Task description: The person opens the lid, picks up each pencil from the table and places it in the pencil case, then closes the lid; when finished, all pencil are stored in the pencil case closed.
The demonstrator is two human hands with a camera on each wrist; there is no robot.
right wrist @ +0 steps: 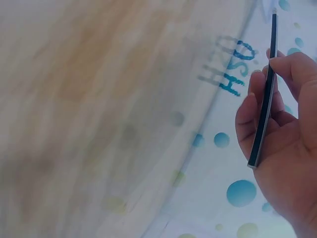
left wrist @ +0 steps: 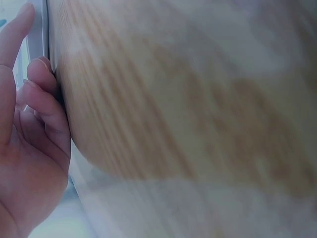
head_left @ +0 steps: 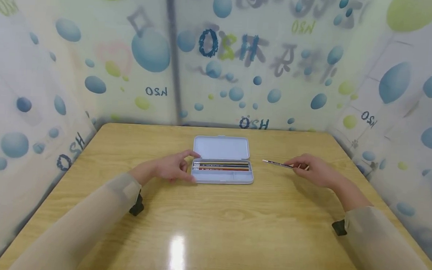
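A pale pencil case [head_left: 220,147] lies open on the wooden table, its lid tipped back toward the wall. Several pencils [head_left: 221,166] lie side by side in its long rear compartment. At the case's left end my left hand [head_left: 170,166] holds it, index finger at the hinge corner and thumb at the front corner. The other fingers curl beside it, as the left wrist view shows. Right of the case, my right hand [head_left: 314,169] pinches a dark, light-striped pencil [right wrist: 267,94] between thumb and fingers. Its pale tip points left toward the case; its other end lies against the palm.
The wooden table [head_left: 211,216] reaches back to a wall curtain [head_left: 218,82] printed with blue and green drops, which also hangs on both sides. The case's front part has bare compartments, split by a small divider. Dark wrist straps show under both sleeves.
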